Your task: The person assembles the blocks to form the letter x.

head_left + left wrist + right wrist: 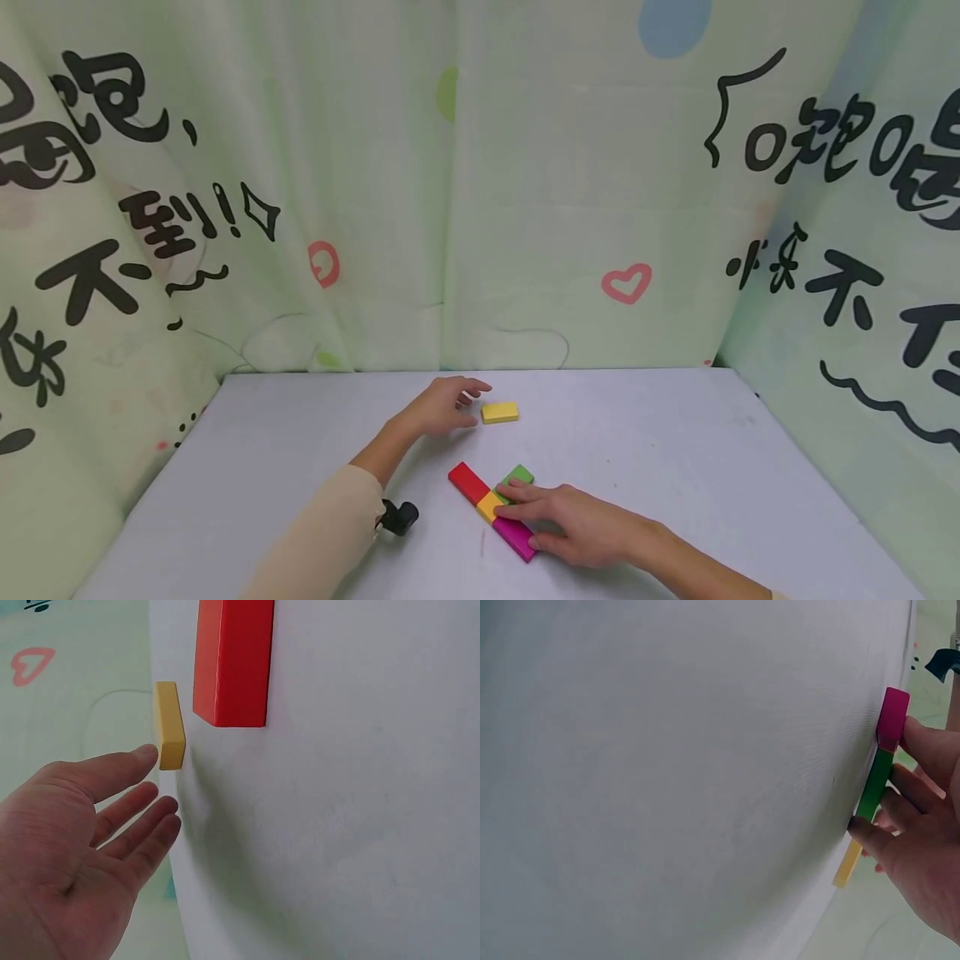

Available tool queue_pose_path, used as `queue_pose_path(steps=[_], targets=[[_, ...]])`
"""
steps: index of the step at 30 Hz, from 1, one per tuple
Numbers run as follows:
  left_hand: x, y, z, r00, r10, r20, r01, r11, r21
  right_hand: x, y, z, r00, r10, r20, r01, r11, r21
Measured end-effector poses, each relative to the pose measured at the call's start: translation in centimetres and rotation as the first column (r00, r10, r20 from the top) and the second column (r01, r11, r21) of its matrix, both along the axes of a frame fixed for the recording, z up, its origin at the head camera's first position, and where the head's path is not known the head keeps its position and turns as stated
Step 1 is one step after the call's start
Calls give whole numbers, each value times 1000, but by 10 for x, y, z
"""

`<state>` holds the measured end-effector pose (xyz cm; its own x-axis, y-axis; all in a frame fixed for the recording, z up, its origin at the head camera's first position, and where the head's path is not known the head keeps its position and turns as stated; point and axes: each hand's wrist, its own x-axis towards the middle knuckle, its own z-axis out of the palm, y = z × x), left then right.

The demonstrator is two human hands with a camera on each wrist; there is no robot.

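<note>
My left hand [444, 407], fingers spread and slightly bent, reaches beside a yellow block [500, 412] lying alone at the back of the table. In the left wrist view its thumb tip overlaps the lower edge of that block. Nearer to me, a red block [470, 482], an orange block [490, 505] and a magenta block [514, 538] lie end to end in a slanting row. A green block [521, 476] sits against the row's right side. My right hand [581, 525] rests on this group, extended fingers touching the green and orange blocks, thumb against the magenta one.
The white tabletop [675, 467] extends on both sides of the blocks. A printed light-green curtain [525, 208] hangs behind it and at its sides. A small black device [398, 517] is strapped at the left wrist.
</note>
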<state>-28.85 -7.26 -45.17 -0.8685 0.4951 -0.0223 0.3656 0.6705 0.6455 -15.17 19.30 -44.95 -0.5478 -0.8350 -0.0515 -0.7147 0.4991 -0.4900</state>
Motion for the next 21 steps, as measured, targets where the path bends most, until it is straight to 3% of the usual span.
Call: queue_pose_path(steps=[21], targets=[[-12, 27, -6, 999, -20, 41, 19, 999, 36, -1, 1, -3, 999, -9, 33, 9, 1000, 8]])
